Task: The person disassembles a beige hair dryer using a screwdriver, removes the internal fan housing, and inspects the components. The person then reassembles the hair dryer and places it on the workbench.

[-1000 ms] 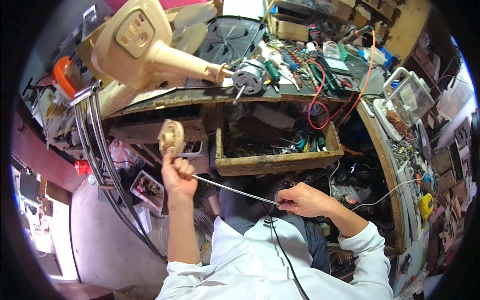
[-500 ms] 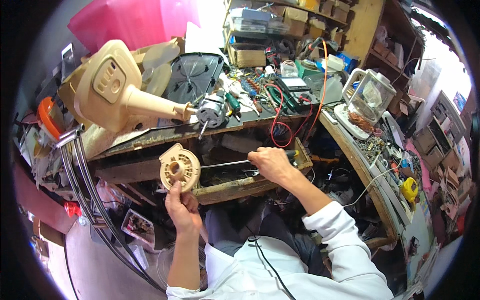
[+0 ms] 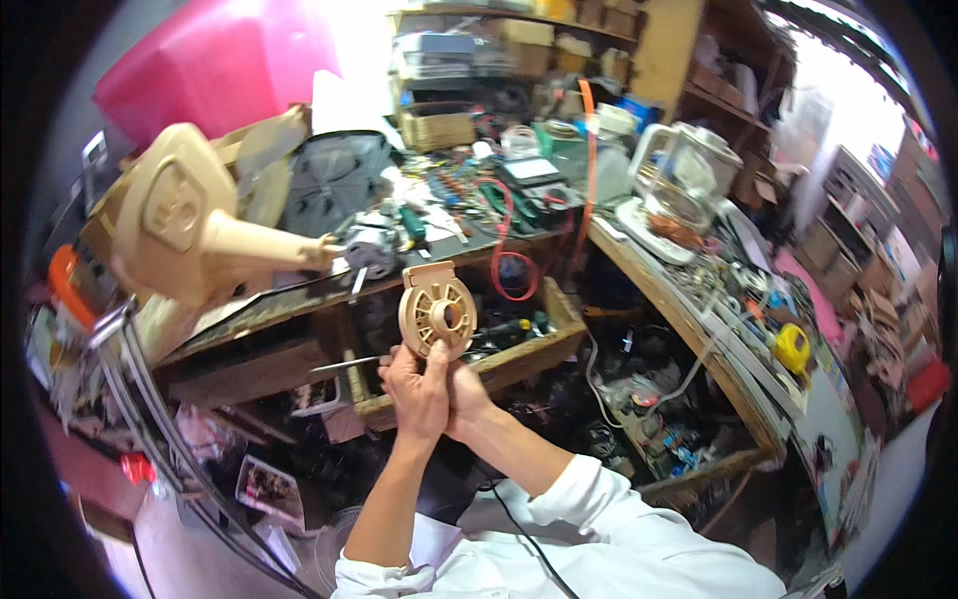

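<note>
A round beige vented plastic cover (image 3: 436,311) with a central ring and a tab on top is upright in front of me. My left hand (image 3: 419,394) grips its lower edge, thumb on the face. Close behind, my right hand (image 3: 467,399) overlaps the left, its fingers mostly hidden by the left hand and cover. A screwdriver's metal shaft (image 3: 344,365) sticks out left of the hands; a black and yellow handle (image 3: 509,331), in line with it, shows right of the cover. The right hand appears to hold this screwdriver, though its grip is hidden.
Beyond my hands lies an open wooden drawer (image 3: 549,344). On the bench stand a beige fan body (image 3: 180,225), a motor (image 3: 371,250), pliers, a red cable (image 3: 514,275) and a blender (image 3: 689,185). Metal tubes (image 3: 165,429) lean at left; a yellow tape measure (image 3: 791,349) lies right.
My right hand has come left to join the left hand behind the cover. The cover has turned, and the screwdriver now passes behind it. The whole view has shifted.
</note>
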Available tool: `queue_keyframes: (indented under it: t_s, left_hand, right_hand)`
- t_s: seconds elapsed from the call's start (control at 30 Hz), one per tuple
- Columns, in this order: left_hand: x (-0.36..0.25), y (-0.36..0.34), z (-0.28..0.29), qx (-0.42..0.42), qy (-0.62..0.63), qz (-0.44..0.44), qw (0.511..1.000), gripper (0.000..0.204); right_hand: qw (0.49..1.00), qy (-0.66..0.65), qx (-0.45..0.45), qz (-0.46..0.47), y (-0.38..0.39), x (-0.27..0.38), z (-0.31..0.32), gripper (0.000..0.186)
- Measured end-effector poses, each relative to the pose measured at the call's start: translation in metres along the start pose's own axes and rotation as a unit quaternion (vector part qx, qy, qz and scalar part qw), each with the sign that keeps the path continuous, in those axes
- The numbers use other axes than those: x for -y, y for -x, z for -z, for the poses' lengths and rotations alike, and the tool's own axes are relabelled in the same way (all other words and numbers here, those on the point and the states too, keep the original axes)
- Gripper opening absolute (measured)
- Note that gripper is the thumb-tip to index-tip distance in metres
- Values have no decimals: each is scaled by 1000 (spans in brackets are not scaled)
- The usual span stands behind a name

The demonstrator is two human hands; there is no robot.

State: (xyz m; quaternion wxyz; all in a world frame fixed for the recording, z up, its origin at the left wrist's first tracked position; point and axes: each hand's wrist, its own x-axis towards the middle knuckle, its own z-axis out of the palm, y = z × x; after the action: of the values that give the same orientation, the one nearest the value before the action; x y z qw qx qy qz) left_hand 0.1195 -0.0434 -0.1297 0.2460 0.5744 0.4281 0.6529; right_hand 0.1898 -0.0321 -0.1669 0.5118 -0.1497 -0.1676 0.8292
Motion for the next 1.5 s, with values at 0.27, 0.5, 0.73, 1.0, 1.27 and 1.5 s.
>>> queue_keyframes:
  t_s: [0.27, 0.5, 0.73, 1.0, 1.27, 1.5]
  left_hand:
    - [-5, 1, -3, 50, -12, -2, 999, 13]
    - [-21, -1, 0, 71, 18, -8, 997, 11]
    - [-14, -1, 9, 162, 83, 46, 982, 22]
    - [-29, 17, 9, -9, 251, 39, 967, 30]
    - [-13, 20, 34, 19, 262, 68, 962, 29]
    - [16, -2, 68, 39, 54, 48, 997, 27]
  right_hand:
    - [996, -84, 15, 18, -15, -7, 10, 38]
    - [994, -105, 24, 27, -18, -16, 10, 37]
    - [994, -105, 8, 12, 1, -20, 1, 34]
    - [991, -42, -124, 3, 8, 28, -19, 29]
    - [988, 139, 10, -69, 44, 166, -13, 43]
    - [261, 951, -162, -21, 94, 350, -21, 47]
